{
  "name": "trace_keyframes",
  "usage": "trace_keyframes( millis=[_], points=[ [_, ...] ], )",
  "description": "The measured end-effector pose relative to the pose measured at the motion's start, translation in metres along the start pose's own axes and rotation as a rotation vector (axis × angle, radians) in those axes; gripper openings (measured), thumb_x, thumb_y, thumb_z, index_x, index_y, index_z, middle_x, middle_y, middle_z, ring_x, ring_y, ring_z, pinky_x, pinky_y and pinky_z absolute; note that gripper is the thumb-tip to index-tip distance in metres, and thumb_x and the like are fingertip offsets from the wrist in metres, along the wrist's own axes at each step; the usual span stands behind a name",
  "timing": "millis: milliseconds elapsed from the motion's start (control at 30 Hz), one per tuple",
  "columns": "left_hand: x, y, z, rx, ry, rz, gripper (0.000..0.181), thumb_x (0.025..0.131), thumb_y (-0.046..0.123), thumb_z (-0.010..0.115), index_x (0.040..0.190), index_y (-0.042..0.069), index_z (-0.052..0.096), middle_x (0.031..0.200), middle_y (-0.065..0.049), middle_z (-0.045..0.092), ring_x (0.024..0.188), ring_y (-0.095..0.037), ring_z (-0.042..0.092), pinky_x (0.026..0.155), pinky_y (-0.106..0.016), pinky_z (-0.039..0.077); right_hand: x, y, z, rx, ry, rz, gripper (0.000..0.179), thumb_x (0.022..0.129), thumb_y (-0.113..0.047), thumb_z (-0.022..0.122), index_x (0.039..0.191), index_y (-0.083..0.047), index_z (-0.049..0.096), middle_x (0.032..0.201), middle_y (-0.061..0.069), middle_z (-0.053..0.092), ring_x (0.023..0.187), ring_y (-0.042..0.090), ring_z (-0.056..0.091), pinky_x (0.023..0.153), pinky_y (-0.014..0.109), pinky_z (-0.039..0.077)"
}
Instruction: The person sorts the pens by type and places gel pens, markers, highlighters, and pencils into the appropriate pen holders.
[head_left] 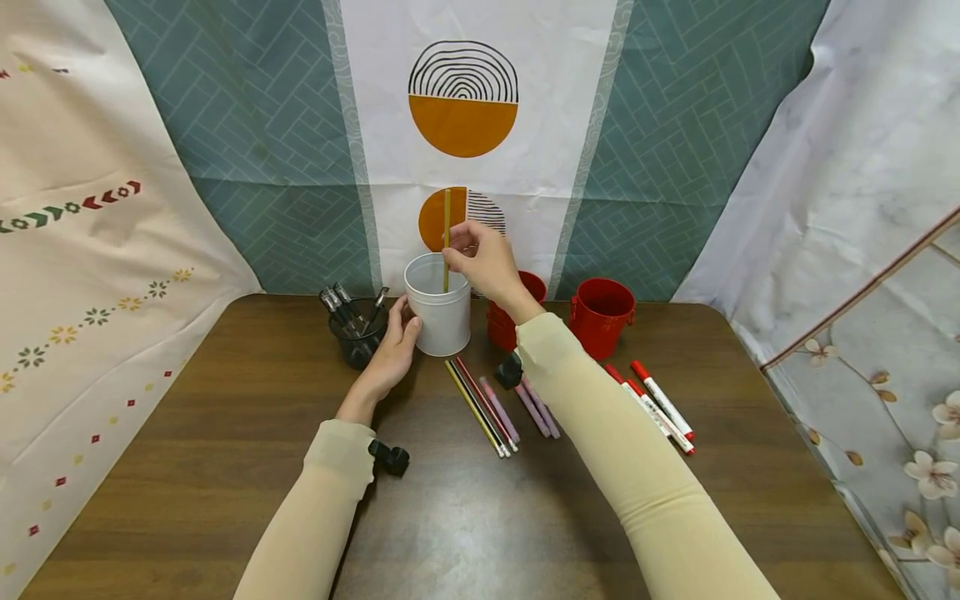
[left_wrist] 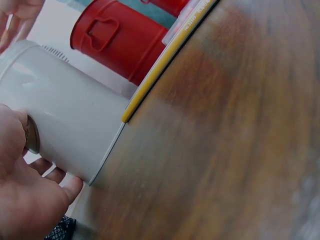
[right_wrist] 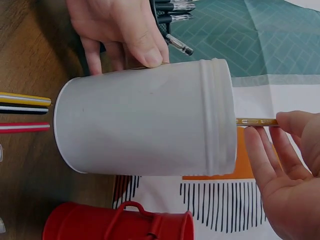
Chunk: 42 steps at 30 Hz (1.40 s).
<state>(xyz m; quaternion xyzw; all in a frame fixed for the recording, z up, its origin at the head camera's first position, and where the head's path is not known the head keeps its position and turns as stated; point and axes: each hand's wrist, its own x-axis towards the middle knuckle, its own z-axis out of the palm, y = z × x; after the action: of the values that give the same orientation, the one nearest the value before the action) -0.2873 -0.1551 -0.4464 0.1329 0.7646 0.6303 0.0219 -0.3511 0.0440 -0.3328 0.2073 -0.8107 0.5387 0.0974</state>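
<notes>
My right hand (head_left: 487, 262) pinches a yellow pencil (head_left: 447, 217) between thumb and fingertips over a white metal bucket (head_left: 442, 325). The pencil stands upright, and its lower end is inside the rim, hidden by the wall in the right wrist view. At the bucket's left side, my left hand (head_left: 390, 354) holds it, thumb in front and fingers curving round behind. Before the bucket, a yellow pencil (head_left: 471, 406), a black pencil and a red pencil (head_left: 489, 402) lie side by side on the table. Their near ends almost meet the bucket's base in the right wrist view.
Left of the bucket stands a black mesh cup (head_left: 349, 342) with several pens. Two red buckets are to the right, one (head_left: 502, 327) partly behind my right arm, the other (head_left: 600, 321) farther out. Purple pens (head_left: 501, 410) and red-capped white markers (head_left: 667, 402) lie before them.
</notes>
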Motion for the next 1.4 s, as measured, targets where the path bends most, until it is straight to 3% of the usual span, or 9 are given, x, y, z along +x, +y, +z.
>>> trace_keyframes(
  millis=[300,533,800,1133,1400],
  points=[
    [0.0,0.002,0.001,0.001,-0.005,-0.005,0.063,0.118,0.023,0.035,0.168,0.005,0.002,0.171,-0.027,0.013,0.161,-0.039,0.012,0.131,-0.057,0.013,0.0,0.005,0.003,-0.017,-0.009,0.001,0.024,0.099,-0.008,0.075,0.121,-0.002,0.069,0.102,0.013,0.074,0.087,0.025,0.074,0.079,0.031,0.064],
    [0.001,0.001,0.0,-0.008,-0.004,-0.002,0.064,0.118,0.026,0.035,0.168,0.006,0.002,0.172,-0.026,0.012,0.162,-0.038,0.011,0.131,-0.056,0.013,0.0,0.007,0.002,-0.126,-0.02,-0.028,0.023,0.1,-0.01,0.074,0.121,-0.003,0.071,0.108,0.012,0.075,0.098,0.024,0.071,0.093,0.032,0.059],
    [0.0,0.001,-0.001,-0.005,-0.001,-0.016,0.064,0.118,0.025,0.035,0.169,0.007,0.002,0.173,-0.025,0.011,0.162,-0.037,0.01,0.131,-0.055,0.013,-0.007,-0.001,-0.013,-0.155,-0.011,-0.062,0.026,0.101,-0.011,0.073,0.126,-0.005,0.071,0.114,0.011,0.075,0.101,0.026,0.072,0.095,0.035,0.06],
    [0.002,0.001,-0.001,0.003,-0.002,-0.006,0.063,0.118,0.024,0.035,0.169,0.007,0.003,0.173,-0.025,0.013,0.162,-0.037,0.011,0.131,-0.055,0.013,-0.042,-0.004,-0.038,-0.17,-0.026,-0.139,0.026,0.098,-0.009,0.075,0.123,-0.003,0.072,0.113,0.013,0.076,0.099,0.028,0.076,0.092,0.042,0.062],
    [0.002,-0.002,-0.001,0.003,0.005,-0.019,0.063,0.118,0.023,0.035,0.169,0.007,0.003,0.173,-0.024,0.013,0.162,-0.036,0.011,0.131,-0.054,0.013,-0.083,-0.003,-0.047,-0.171,-0.032,-0.088,0.026,0.097,-0.01,0.076,0.123,-0.005,0.073,0.113,0.012,0.076,0.098,0.026,0.075,0.093,0.042,0.062]
  ],
)
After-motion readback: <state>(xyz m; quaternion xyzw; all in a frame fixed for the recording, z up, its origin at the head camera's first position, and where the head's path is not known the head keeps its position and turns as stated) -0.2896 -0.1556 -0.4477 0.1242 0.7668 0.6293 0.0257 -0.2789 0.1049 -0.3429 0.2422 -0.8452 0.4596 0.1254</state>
